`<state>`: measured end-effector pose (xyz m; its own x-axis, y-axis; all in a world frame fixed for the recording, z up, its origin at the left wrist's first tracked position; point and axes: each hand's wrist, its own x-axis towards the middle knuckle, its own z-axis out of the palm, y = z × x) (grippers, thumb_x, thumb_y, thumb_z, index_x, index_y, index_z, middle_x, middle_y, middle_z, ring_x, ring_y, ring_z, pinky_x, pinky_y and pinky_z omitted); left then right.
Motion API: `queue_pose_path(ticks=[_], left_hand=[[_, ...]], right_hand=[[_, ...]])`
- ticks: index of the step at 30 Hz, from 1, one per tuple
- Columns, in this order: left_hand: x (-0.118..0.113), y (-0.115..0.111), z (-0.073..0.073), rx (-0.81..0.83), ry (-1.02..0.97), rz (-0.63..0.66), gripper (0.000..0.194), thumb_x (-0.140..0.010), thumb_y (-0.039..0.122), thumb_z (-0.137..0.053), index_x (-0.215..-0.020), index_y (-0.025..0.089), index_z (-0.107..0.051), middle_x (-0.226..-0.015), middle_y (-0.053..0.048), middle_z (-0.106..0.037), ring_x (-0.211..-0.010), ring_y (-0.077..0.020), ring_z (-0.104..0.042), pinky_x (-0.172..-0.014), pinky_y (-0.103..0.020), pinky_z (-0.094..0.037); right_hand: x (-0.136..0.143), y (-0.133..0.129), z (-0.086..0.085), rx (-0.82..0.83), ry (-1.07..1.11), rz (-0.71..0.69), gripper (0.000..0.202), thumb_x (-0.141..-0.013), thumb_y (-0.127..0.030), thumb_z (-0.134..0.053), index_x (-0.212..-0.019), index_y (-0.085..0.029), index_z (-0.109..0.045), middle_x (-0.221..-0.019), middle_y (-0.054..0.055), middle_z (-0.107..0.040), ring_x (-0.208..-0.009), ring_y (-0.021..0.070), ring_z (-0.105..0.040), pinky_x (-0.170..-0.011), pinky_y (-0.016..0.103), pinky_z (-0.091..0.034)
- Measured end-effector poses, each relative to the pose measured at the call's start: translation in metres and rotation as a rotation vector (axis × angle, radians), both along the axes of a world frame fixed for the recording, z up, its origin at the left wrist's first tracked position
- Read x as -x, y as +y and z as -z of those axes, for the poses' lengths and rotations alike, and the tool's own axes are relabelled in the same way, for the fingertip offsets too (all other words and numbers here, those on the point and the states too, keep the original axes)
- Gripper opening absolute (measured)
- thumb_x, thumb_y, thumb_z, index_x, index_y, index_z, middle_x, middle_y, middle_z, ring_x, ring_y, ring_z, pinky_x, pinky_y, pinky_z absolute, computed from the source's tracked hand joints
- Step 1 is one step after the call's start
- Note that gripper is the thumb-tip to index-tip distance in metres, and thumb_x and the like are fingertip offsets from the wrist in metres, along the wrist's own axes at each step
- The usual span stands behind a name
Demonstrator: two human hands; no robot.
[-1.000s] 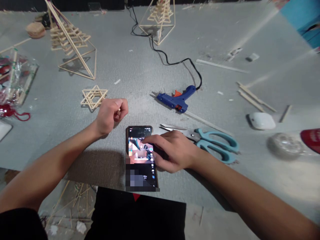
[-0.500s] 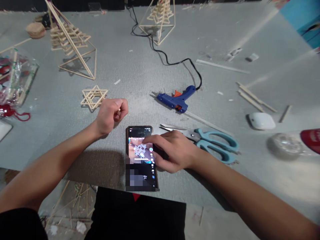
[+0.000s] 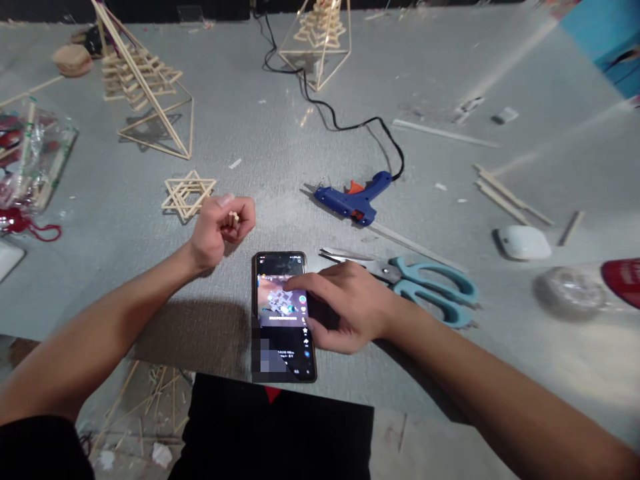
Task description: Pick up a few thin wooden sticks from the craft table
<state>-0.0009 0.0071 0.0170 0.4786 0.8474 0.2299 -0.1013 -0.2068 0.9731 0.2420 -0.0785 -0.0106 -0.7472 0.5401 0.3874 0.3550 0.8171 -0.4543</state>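
Observation:
My left hand [image 3: 223, 223] is curled closed around a small bunch of wooden sticks [image 3: 233, 217], whose cut ends show inside the fist. Just behind that fist lies a flat star of wooden sticks [image 3: 175, 197]. A phone [image 3: 280, 340] lies on the table near the front edge, with a video playing on its lit screen. My right hand [image 3: 350, 307] is over the phone's right side, its index fingertip at the video picture and its thumb by the phone's edge; it holds nothing. Blue-handled scissors [image 3: 425, 283] lie partly behind my right hand.
A blue glue gun [image 3: 350, 203] lies beyond the phone, its black cord [image 3: 340, 125] running to the back. Stick frames with stacked stars, a left one [image 3: 150, 87] and a back one [image 3: 320, 50], stand there. At right are a white case [image 3: 524, 242] and a bottle [image 3: 575, 290].
My left fist has turned and loosened a little, so the stick ends now show. The picture on the phone's screen has changed. My right thumb has shifted slightly down.

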Motion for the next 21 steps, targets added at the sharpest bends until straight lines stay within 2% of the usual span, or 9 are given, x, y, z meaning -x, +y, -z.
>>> queue_pose_path(ticks=[7,11,16,21], left_hand=[[0.0008,0.0024,0.002,0.029,-0.017,-0.016,0.046,-0.078,0.054,-0.057,-0.049,0.02,-0.047,-0.04,0.002,-0.024,-0.037,-0.008,-0.02,-0.04,-0.028,-0.009],[0.0014,0.003,0.0026,0.026,-0.019,-0.025,0.047,-0.078,0.055,-0.058,-0.05,0.02,-0.047,-0.041,0.003,-0.021,-0.037,-0.0082,-0.02,-0.041,-0.028,-0.009],[0.0017,0.0032,0.0027,0.036,-0.013,-0.029,0.046,-0.078,0.055,-0.058,-0.05,0.02,-0.047,-0.041,0.003,-0.021,-0.037,-0.0082,-0.019,-0.04,-0.028,-0.009],[0.0004,0.0027,0.0014,0.06,-0.031,-0.037,0.045,-0.077,0.054,-0.058,-0.05,0.019,-0.048,-0.04,0.003,-0.022,-0.037,-0.0076,-0.019,-0.04,-0.026,-0.01]], right_hand=[[0.0008,-0.0005,0.0008,-0.036,-0.025,0.015,0.042,-0.089,-0.038,-0.053,-0.126,-0.018,-0.051,-0.063,-0.006,-0.06,-0.049,0.0139,-0.057,-0.046,0.028,-0.036],[0.0012,-0.0004,0.0001,-0.053,-0.05,0.026,0.041,-0.088,-0.036,-0.053,-0.125,-0.018,-0.051,-0.062,-0.007,-0.06,-0.049,0.0143,-0.057,-0.047,0.029,-0.036],[-0.0002,0.0008,-0.0011,-0.01,0.007,-0.005,0.04,-0.09,-0.036,-0.048,-0.125,-0.017,-0.051,-0.064,-0.006,-0.06,-0.049,0.0141,-0.056,-0.046,0.029,-0.036],[-0.0013,0.0017,0.0006,-0.051,0.061,-0.016,0.034,-0.091,-0.031,-0.047,-0.122,-0.018,-0.052,-0.067,-0.004,-0.063,-0.049,0.0132,-0.055,-0.047,0.027,-0.037]])
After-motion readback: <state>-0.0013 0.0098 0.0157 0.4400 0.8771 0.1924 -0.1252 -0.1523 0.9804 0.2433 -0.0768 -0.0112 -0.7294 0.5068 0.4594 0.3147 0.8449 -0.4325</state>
